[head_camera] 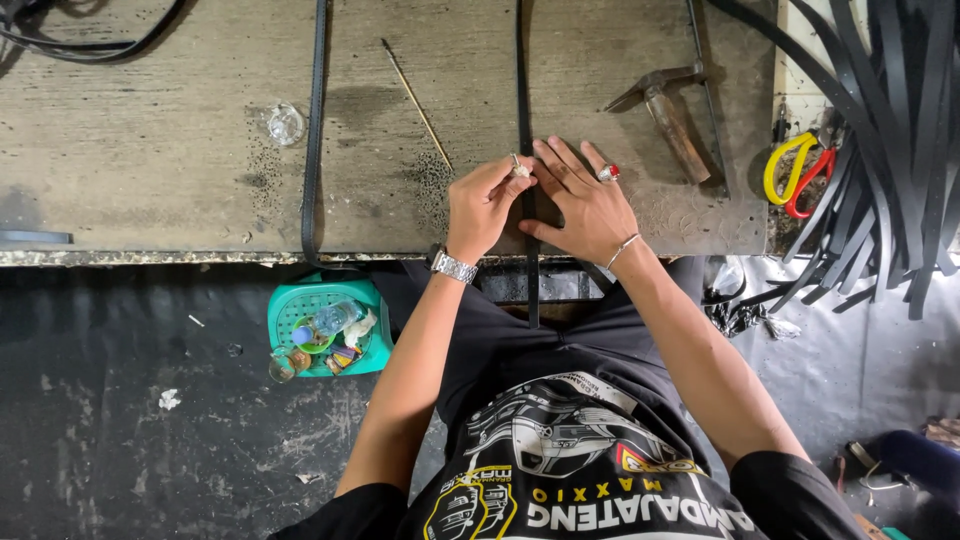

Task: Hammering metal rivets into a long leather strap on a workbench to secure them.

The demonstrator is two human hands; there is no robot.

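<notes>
Black strap: long, narrow strip, lying on the wooden table at the centre of the frame. Long axis runs straight up and down the picture, from the top edge, under the hands, over the near table edge and down to the person's lap.

Left hand: fingers curled, pinching a small pale piece against the strap at frame centre; a wristwatch on the wrist.

Right hand: open, fingers spread flat on the table, pressed beside and on the strap; a red-stoned ring and a thin bangle.

Second black strap: parallel, left of centre, well apart, hanging over the edge.

Thin stick: diagonal, between the two straps.

Hammer: upper right, near the right hand's fingertips.

Scissors: yellow and red handles, right edge of the table.

Bundle of black straps: far right.

Green basket: on the floor below the table, lower left, holding small bottles.
</notes>
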